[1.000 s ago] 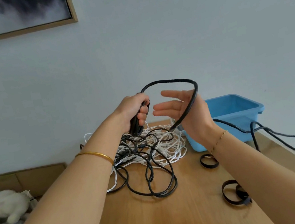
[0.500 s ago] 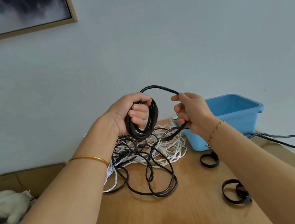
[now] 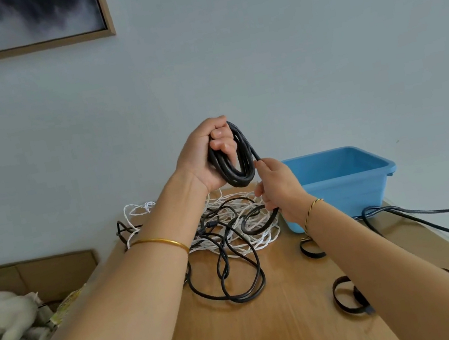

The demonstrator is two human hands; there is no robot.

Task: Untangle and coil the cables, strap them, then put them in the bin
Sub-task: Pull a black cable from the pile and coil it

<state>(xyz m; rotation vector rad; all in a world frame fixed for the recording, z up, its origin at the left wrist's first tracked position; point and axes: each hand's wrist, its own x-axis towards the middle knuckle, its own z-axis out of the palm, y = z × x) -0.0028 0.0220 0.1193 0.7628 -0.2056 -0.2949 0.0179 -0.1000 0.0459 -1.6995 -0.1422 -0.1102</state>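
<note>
change: coil (image 3: 234, 165) gained a loop in the last second; right hand (image 3: 279, 190) went from open to pinching the black cable (image 3: 434, 212) just below it | left hand (image 3: 202, 155) fists coil, held above table (image 3: 289, 323) | coiling unfinished, tail trails right | count: 1 bin (image 3: 339, 179), 2 straps (image 3: 313, 256) visible, 1 tangled pile (image 3: 227, 229)

Single head-worn wide-angle view, facing forward and down, close over table (image 3: 274, 325), wall behind

The left hand (image 3: 202, 155) grips a black cable coil (image 3: 236, 164) raised above the wooden table (image 3: 274, 325). The right hand (image 3: 279, 187) holds its trailing strand beside the blue bin (image 3: 345, 181). 2 black straps (image 3: 345, 298) lie nearby.
</note>
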